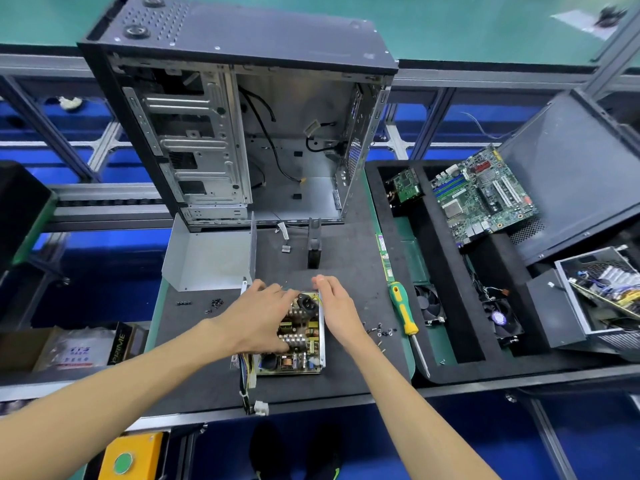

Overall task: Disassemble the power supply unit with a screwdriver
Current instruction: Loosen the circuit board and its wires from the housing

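The power supply unit (300,344) lies open on the dark mat, its circuit board with coils and capacitors exposed and its cable bundle (246,382) trailing off the near edge. My left hand (258,318) rests over the unit's left side with fingers spread on the board. My right hand (334,306) is pressed against the unit's right metal wall. The green and yellow screwdriver (403,311) lies untouched on the mat to the right. The removed grey metal cover (207,258) stands just behind the unit on the left.
An empty computer case (242,133) stands upright at the back. Loose screws (379,330) lie right of the unit, more screws (214,303) to its left. A black tray (450,370) at right holds a motherboard (485,195), fans (429,304) and another power supply (602,289).
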`<state>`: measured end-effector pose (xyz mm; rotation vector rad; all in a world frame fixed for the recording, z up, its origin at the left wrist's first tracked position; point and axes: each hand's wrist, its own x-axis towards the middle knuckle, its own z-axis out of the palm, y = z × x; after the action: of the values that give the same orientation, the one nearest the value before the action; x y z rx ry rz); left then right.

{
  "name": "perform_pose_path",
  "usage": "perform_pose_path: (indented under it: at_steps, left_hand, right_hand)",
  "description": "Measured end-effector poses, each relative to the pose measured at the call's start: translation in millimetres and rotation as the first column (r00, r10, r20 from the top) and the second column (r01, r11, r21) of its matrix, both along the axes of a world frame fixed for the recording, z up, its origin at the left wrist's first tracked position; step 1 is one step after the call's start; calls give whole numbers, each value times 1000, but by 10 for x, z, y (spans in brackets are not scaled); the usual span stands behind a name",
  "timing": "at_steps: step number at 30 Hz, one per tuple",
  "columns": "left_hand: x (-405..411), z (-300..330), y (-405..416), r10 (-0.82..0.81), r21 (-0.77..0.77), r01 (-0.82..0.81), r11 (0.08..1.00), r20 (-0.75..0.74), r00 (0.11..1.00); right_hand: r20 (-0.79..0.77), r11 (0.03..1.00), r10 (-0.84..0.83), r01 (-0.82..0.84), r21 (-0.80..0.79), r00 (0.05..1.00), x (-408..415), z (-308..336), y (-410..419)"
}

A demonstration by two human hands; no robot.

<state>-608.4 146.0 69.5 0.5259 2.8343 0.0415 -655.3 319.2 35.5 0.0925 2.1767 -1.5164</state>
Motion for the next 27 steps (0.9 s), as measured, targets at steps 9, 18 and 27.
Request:
perform_pose_path:
  at_steps: [9, 18, 27]
  left_hand:
    - [187, -141, -104, -20, 131, 37, 991, -123, 992]
    - [225, -104, -134, -19, 140, 52, 989, -225, 974]
    - [179, -95, -132, 54, 236, -25, 971, -117, 992]
  right_hand:
    - [-21, 1000, 30, -30, -9, 999, -2, 18, -3]
    - [-46, 1000, 29, -30, -8, 998, 19, 51, -12]
    - [-156, 996, 81, -74, 51, 984, 18, 125, -6]
